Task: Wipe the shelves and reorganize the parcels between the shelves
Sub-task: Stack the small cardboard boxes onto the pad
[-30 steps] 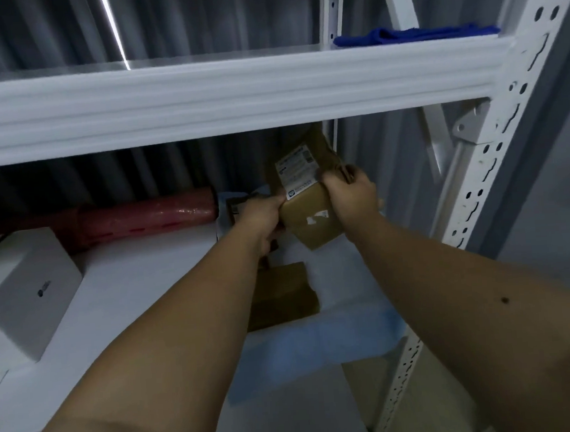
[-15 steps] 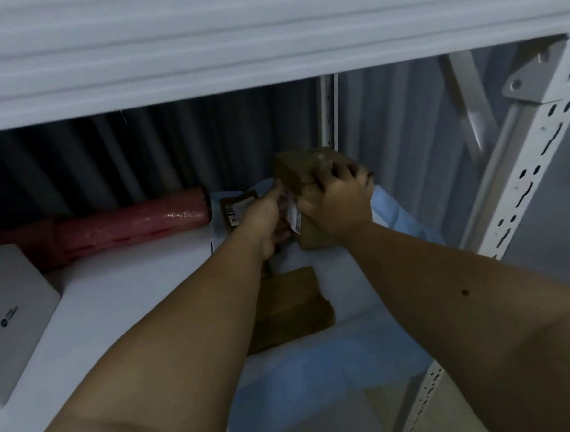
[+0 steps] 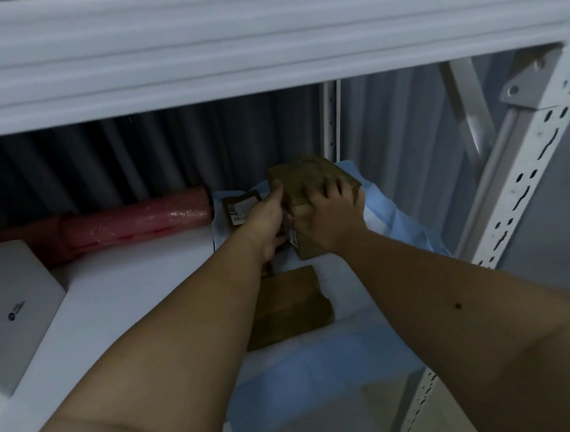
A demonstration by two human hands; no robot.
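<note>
Both my hands hold a brown cardboard parcel point(image 3: 304, 180) at the back right of the white shelf point(image 3: 130, 294). My left hand point(image 3: 267, 223) grips its left side and my right hand point(image 3: 331, 216) lies over its top and front. It rests on or just above a light blue sheet point(image 3: 388, 218). A flat brown parcel point(image 3: 293, 303) lies nearer the front, partly under my left forearm. A small labelled brown packet point(image 3: 239, 205) lies behind my left hand.
A red wrapped roll point(image 3: 132, 223) lies along the back wall. A white box point(image 3: 13, 309) stands at the left. The upper shelf's white beam point(image 3: 231, 44) spans overhead. A perforated white upright point(image 3: 525, 192) is at the right.
The parcel has tipped from upright, label facing me, to lying flatter and lower toward the back right corner. My view has dropped below the upper shelf, so the blue cloth on it is out of sight.
</note>
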